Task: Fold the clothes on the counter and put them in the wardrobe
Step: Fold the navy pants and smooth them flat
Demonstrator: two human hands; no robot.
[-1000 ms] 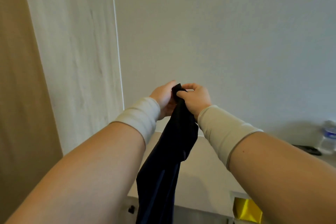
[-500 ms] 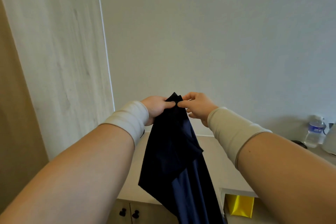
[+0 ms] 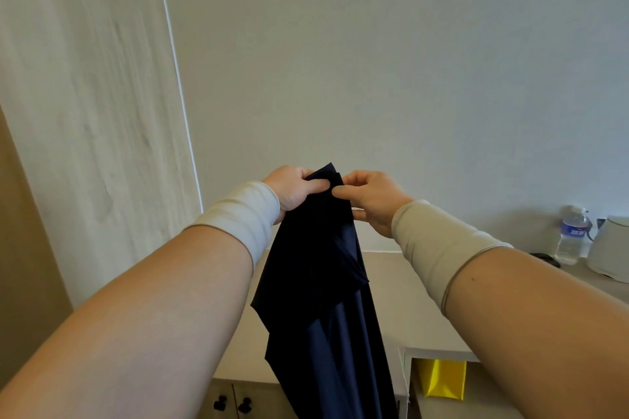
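A dark navy garment (image 3: 326, 309) hangs straight down in front of me, above the pale counter (image 3: 401, 296). My left hand (image 3: 294, 190) grips its top edge, thumb pressed on the cloth. My right hand (image 3: 369, 197) pinches the same top edge just to the right, the two hands almost touching. The garment's lower end runs out of view at the bottom. Both wrists wear beige cuffs. A tall pale wood-grain panel (image 3: 92, 112), perhaps the wardrobe's side, stands to the left.
A water bottle (image 3: 571, 235) and a white appliance (image 3: 612, 248) stand on the counter at the right. Below the counter are cabinet doors with black knobs (image 3: 233, 403) and an open cubby holding a yellow bag (image 3: 440, 379).
The garment has opened out from a bunched strip into a wider hanging sheet. My hands have dropped lower in view and shifted slightly apart on the top edge.
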